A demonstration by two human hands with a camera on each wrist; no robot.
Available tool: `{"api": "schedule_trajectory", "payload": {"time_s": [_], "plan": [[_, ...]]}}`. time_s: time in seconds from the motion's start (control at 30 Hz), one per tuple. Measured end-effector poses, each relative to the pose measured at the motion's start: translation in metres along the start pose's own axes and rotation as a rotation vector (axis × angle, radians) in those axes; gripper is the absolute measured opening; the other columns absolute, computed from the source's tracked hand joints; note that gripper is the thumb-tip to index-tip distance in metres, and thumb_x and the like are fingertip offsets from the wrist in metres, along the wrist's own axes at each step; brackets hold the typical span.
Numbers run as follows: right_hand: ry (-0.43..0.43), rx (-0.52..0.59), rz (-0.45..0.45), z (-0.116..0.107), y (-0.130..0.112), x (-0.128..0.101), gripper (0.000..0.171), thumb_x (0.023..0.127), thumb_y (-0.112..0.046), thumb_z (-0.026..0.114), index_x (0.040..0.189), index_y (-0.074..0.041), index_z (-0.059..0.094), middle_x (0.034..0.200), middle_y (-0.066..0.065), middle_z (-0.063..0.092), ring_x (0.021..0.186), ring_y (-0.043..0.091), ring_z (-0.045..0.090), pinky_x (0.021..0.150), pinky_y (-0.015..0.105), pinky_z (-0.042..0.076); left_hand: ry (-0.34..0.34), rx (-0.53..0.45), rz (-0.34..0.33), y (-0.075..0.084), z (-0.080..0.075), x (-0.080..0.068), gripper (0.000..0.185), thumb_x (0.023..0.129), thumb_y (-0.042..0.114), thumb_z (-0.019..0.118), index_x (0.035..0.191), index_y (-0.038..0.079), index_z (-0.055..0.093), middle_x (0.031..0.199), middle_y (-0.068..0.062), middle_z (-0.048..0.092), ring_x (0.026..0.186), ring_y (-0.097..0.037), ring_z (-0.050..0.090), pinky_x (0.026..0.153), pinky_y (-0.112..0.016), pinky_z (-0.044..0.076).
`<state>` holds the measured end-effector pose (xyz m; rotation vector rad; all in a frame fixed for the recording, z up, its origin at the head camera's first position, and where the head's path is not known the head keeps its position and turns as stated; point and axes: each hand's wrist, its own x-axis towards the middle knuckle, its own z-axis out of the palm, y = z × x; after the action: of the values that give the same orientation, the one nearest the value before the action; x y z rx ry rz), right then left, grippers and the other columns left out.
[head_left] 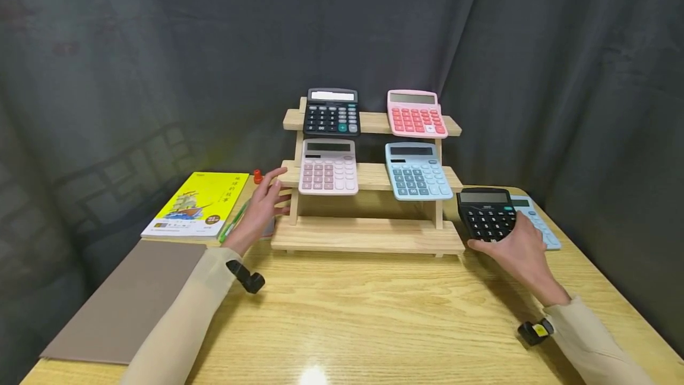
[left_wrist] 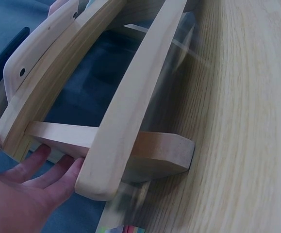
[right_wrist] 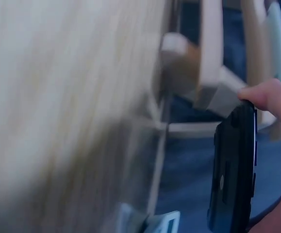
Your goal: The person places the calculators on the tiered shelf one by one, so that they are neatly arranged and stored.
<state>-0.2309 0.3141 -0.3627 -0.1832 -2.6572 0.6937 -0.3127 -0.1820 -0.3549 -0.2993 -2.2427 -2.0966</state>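
My right hand (head_left: 521, 248) grips a black calculator (head_left: 485, 212) by its lower right part, thumb along the bottom edge. In the right wrist view the calculator (right_wrist: 233, 170) appears edge-on, tilted up beside the stand. My left hand (head_left: 262, 210) is at the left end of a three-tier wooden stand (head_left: 369, 235), its fingers extended against the side support (left_wrist: 62, 133) in the left wrist view. On the top tier sit a black calculator (head_left: 332, 113) and a pink calculator (head_left: 417, 114). The middle tier bears a pale pink calculator (head_left: 328, 168) and a blue calculator (head_left: 418, 172).
Another blue calculator (head_left: 546, 232) lies on the table behind my right hand. At the left are a yellow book (head_left: 200, 198), a green pen (head_left: 234, 221), a small red object (head_left: 257, 176) and a brown-grey board (head_left: 128, 296). A dark curtain (head_left: 342, 28) hangs behind.
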Motion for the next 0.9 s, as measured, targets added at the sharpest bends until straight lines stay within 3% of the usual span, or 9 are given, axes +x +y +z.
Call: {"api": "schedule_trajectory", "payload": {"time_s": [0.3,0.53,0.73,0.9], "plan": [[0.09,0.019,-0.061,-0.011,-0.019,-0.038,0.108,0.063,-0.039,0.093,0.137,0.017,0.035,0.121,0.037,0.047,0.11,0.058,0.043,0.083,0.069,0.034,0.009,0.031,0.029,-0.004,0.0,0.004,0.045,0.112,0.03,0.036,0.156,0.022,0.034,0.147,-0.024,0.043,0.127,-0.047,0.052,0.101,-0.061,0.045],[-0.024,0.046,-0.038,0.0,-0.042,-0.063,0.122,0.065,-0.04,0.093,0.148,0.015,0.024,0.134,0.04,0.041,0.121,0.061,0.034,0.089,0.069,0.03,0.003,0.029,0.031,-0.004,-0.001,0.003,0.045,0.112,0.029,0.035,0.156,0.021,0.033,0.147,-0.025,0.043,0.128,-0.047,0.051,0.102,-0.061,0.044],[-0.102,0.108,-0.103,0.017,-0.078,-0.078,0.118,0.062,-0.042,0.093,0.148,0.009,0.03,0.131,0.03,0.049,0.122,0.052,0.039,0.092,0.062,0.031,0.004,0.013,0.036,-0.005,-0.001,0.002,0.045,0.112,0.028,0.035,0.157,0.019,0.033,0.146,-0.027,0.042,0.127,-0.05,0.051,0.101,-0.063,0.044],[-0.118,0.157,-0.179,0.039,-0.112,-0.078,0.114,0.059,-0.039,0.094,0.149,0.002,0.035,0.133,0.021,0.052,0.123,0.045,0.041,0.092,0.057,0.03,0.006,0.018,0.038,-0.005,0.0,0.001,0.045,0.112,0.027,0.035,0.156,0.019,0.033,0.145,-0.027,0.044,0.126,-0.05,0.051,0.1,-0.062,0.045]]}}
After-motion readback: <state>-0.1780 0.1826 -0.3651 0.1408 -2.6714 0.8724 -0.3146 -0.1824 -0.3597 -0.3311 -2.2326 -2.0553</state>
